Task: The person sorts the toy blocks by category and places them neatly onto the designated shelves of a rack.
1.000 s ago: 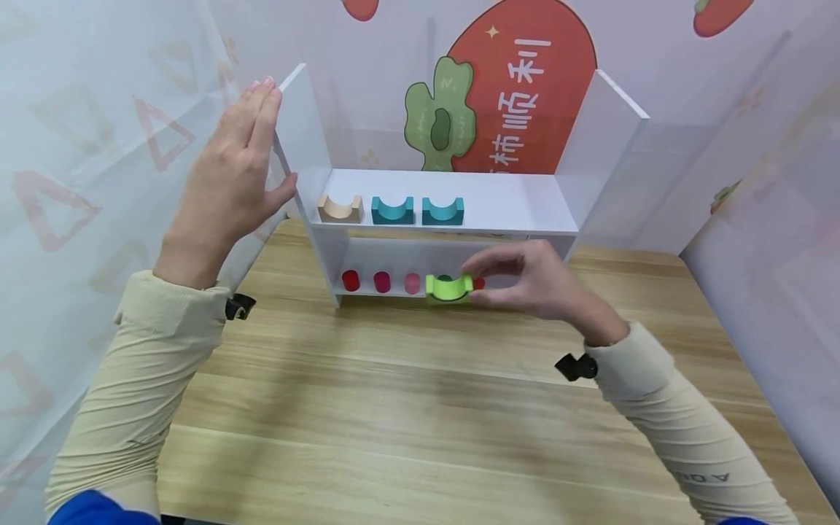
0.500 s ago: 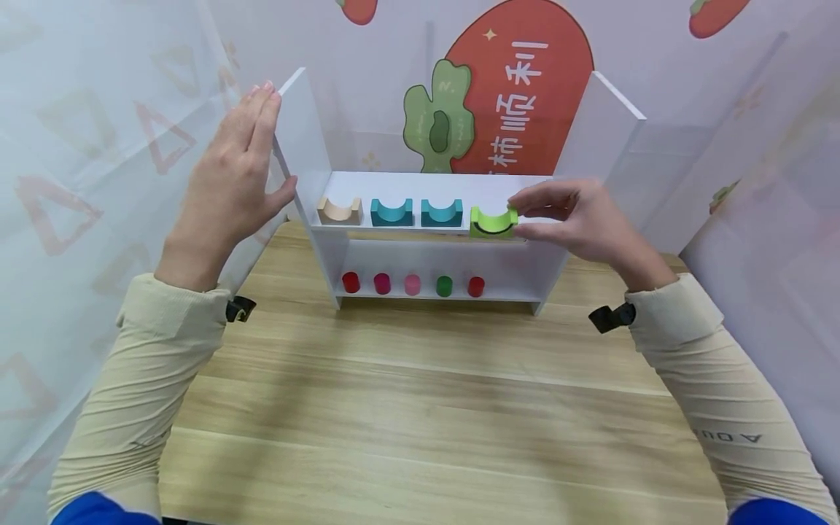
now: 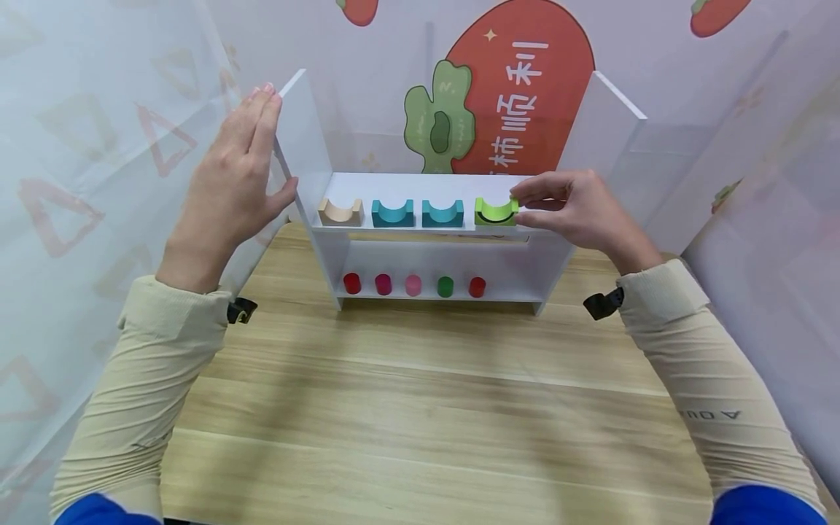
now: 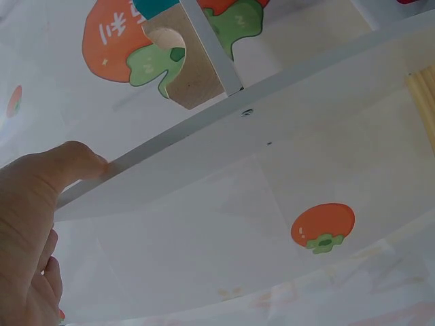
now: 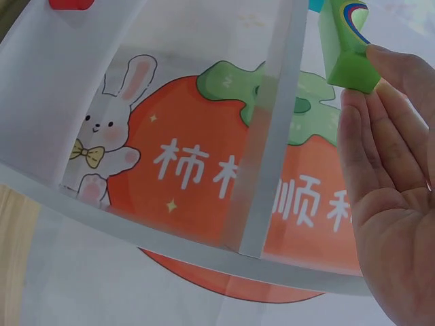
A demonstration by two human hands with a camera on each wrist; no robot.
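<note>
In the head view, my right hand [image 3: 577, 211] pinches a light green arch-cut block [image 3: 496, 213] at its right end. The block sits hollow side up at the front of the white shelf's upper board [image 3: 420, 182]. Its rainbow stripe shows in the right wrist view. Left of it stand two teal arch blocks [image 3: 392, 214] and a plain wooden arch block [image 3: 340, 213]. My left hand [image 3: 232, 175] holds the shelf's left side panel [image 3: 303, 131], thumb over the front edge and fingers along the outside.
The lower board carries a row of small cylinders, among them a pink cylinder [image 3: 413, 285] and a green cylinder [image 3: 445, 286]. The shelf's right panel [image 3: 600, 131] rises beside my right hand. A wooden table [image 3: 420, 408] lies in front, with printed cloth behind.
My right hand has lifted the light green block from in front of the lower board and set it on the upper board, right of the teal blocks. My left hand stays on the panel.
</note>
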